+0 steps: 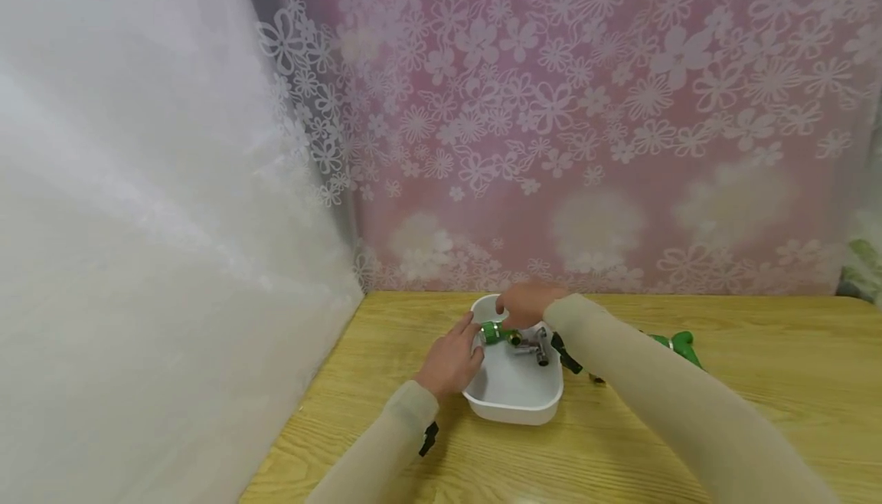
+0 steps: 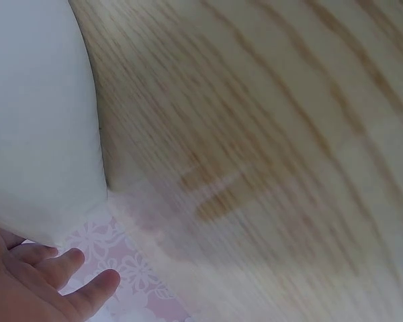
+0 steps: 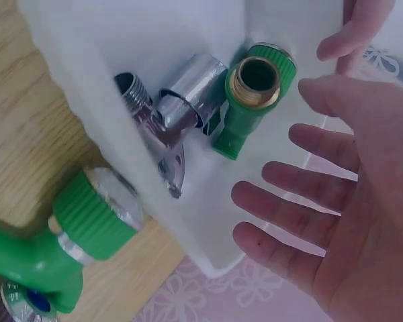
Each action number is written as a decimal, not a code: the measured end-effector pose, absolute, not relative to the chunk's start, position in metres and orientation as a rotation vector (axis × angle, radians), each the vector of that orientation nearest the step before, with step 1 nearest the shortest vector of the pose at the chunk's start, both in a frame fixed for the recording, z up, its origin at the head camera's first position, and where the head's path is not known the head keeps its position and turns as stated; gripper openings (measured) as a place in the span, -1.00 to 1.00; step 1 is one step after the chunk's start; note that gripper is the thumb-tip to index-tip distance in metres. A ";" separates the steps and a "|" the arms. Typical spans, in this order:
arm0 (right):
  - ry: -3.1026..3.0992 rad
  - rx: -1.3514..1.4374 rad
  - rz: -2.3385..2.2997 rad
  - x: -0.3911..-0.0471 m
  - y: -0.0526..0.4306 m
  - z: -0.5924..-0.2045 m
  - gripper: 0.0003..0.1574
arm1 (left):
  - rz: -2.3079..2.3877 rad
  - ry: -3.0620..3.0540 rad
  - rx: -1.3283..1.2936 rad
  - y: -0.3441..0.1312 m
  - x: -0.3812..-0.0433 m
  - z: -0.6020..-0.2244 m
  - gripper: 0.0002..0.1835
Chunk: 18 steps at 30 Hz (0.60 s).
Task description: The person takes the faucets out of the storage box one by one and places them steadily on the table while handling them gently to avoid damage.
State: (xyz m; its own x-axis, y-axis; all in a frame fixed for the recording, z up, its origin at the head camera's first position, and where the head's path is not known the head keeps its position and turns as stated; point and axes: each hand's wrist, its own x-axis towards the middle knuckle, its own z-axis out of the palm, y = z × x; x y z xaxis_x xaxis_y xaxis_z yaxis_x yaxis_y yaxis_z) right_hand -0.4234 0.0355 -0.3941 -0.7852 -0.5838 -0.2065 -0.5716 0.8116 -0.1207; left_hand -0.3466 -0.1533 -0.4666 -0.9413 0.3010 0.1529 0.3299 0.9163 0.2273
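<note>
While touching the left rim of a white tub with the left hand, reaching over its far end with the right hand.

From the left, past a white sheet and onto the tabletop, resting the left hand's loosely extended fingers at the rim, gripping nothing. Inside the tub, in its far half, showing a green valve with a brass mouth near the left fingertips, then a chrome fitting right next to it. Above these, spreading the right hand's fingers apart, near the green valve but holding nothing. Farther right, outside the tub on the tabletop, showing a green tap, partly hidden in the head view by the right sleeve.
</note>
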 end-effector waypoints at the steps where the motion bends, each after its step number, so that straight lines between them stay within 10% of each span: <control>1: 2.762 -0.897 -0.082 -0.425 0.033 -0.396 -0.46 | -0.389 -2.964 -0.489 -0.153 -0.346 -0.466 -0.50; 18: 2.727 -0.880 -0.177 -0.440 0.014 -0.428 -0.53 | -0.367 -2.937 -0.522 -0.156 -0.349 -0.471 -0.51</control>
